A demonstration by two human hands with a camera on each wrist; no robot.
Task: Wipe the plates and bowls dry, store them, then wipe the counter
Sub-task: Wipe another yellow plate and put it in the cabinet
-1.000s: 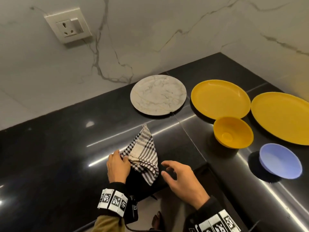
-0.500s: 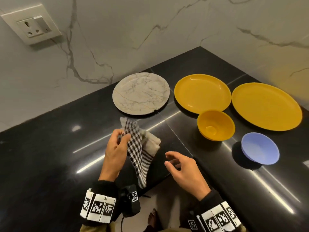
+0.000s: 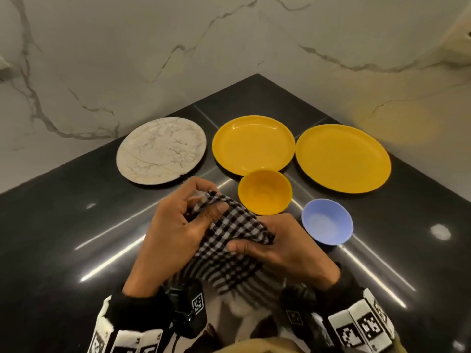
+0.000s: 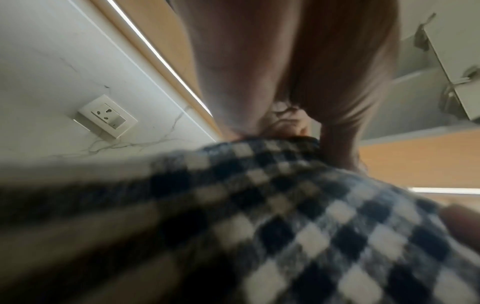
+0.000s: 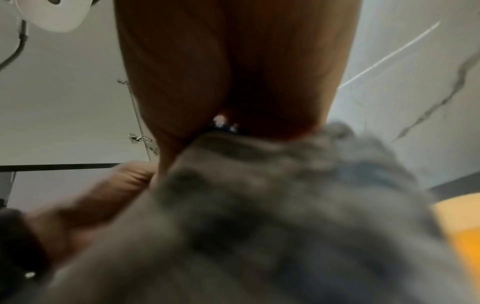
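Observation:
A black-and-white checked cloth (image 3: 229, 240) is lifted off the black counter (image 3: 63, 225) and held between both hands. My left hand (image 3: 193, 212) grips its far upper edge, thumb on top. My right hand (image 3: 257, 247) holds its right side, thumb pressed across the fabric. Beyond the hands lie a marble-patterned plate (image 3: 161, 150), a smaller yellow plate (image 3: 253, 145) and a larger yellow plate (image 3: 342, 157). A yellow bowl (image 3: 265, 191) and a blue bowl (image 3: 327, 221) stand nearer. The cloth (image 4: 285, 216) fills the left wrist view, and the cloth (image 5: 272, 205) is blurred in the right wrist view.
Marble walls meet in a corner behind the plates. A wall socket (image 4: 107, 116) shows in the left wrist view, with a lit cabinet underside (image 4: 161, 59) above it. The counter's front edge runs just under my wrists, with floor below.
The cloth was on the counter under my left hand, then lifted. Now my right hand has taken hold too, and both hands hold it up over the counter. The head view swung right.

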